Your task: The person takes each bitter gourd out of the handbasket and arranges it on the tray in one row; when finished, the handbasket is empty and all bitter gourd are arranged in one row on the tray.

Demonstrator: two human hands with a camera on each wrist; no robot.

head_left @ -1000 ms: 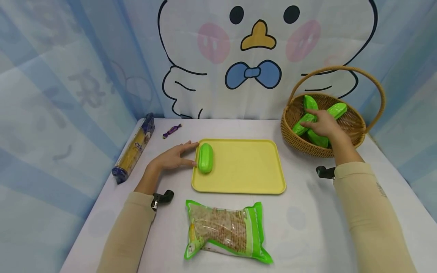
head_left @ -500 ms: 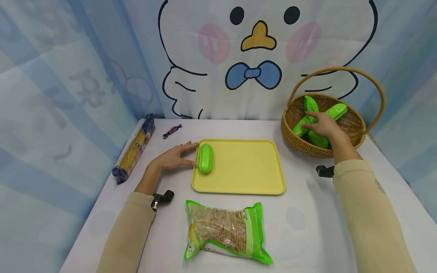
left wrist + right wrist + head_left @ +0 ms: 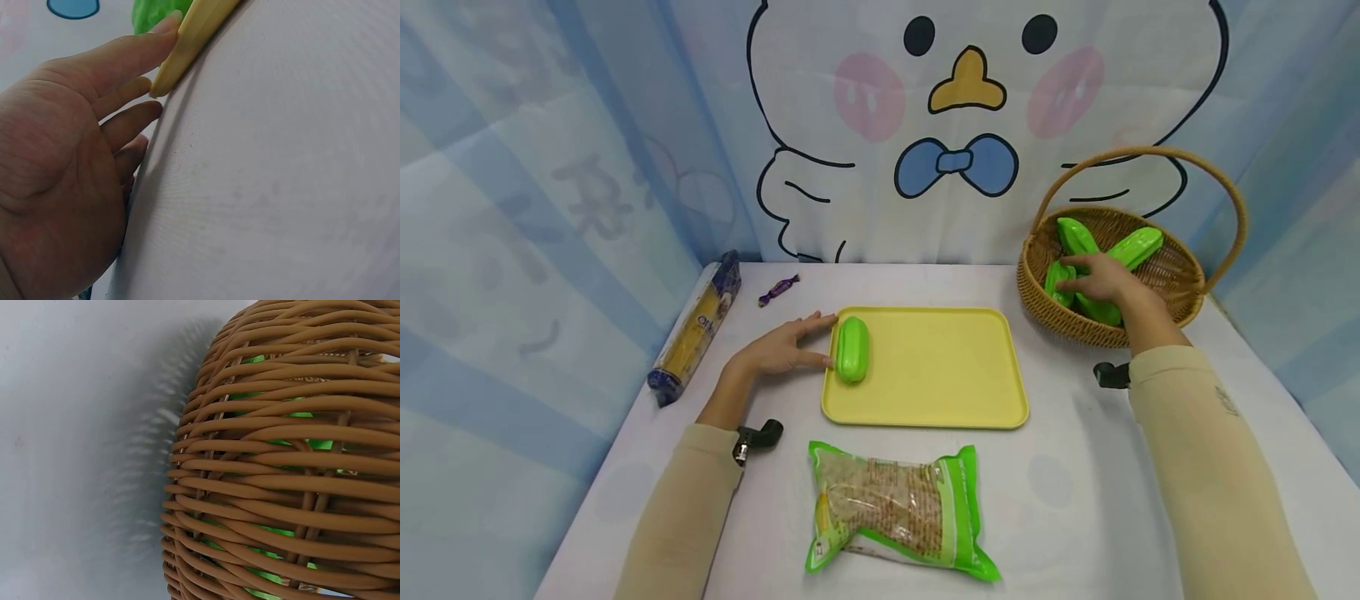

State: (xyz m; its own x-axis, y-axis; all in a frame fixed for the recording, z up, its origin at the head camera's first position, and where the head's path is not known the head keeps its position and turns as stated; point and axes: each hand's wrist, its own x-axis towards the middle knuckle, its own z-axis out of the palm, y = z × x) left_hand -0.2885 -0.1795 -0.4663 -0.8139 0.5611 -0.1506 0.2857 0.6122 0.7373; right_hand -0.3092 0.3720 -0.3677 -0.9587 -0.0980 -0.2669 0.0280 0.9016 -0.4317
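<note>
My left hand (image 3: pixel 780 344) rests at the left rim of the yellow tray (image 3: pixel 940 367), with fingers fairly straight and fingertips on the edge. In the left wrist view, the thumb (image 3: pixel 134 56) lies along that rim. On the tray, close to these fingers, lies a bright green toy cucumber (image 3: pixel 852 349). My right hand (image 3: pixel 1105 279) reaches into the wicker basket (image 3: pixel 1180 275), its thumb and fingers around a green toy cucumber (image 3: pixel 1057 279) at the left side. Several more lie about it, one (image 3: pixel 1138 247) to the right. The right wrist view shows only basket weave; the hand is hidden there.
A clear and green bag of brown food (image 3: pixel 895 504) lies in front of the tray. To the left are a blue and yellow pasta packet (image 3: pixel 696 329) and a purple wrapped candy (image 3: pixel 778 289). The basket's tall handle (image 3: pixel 1150 152) arches above its opening.
In the basket, my right hand has moved slightly down and closed in on the left toy cucumber, which has turned. The cucumber behind it has tilted and shifted. My left hand stays still.
</note>
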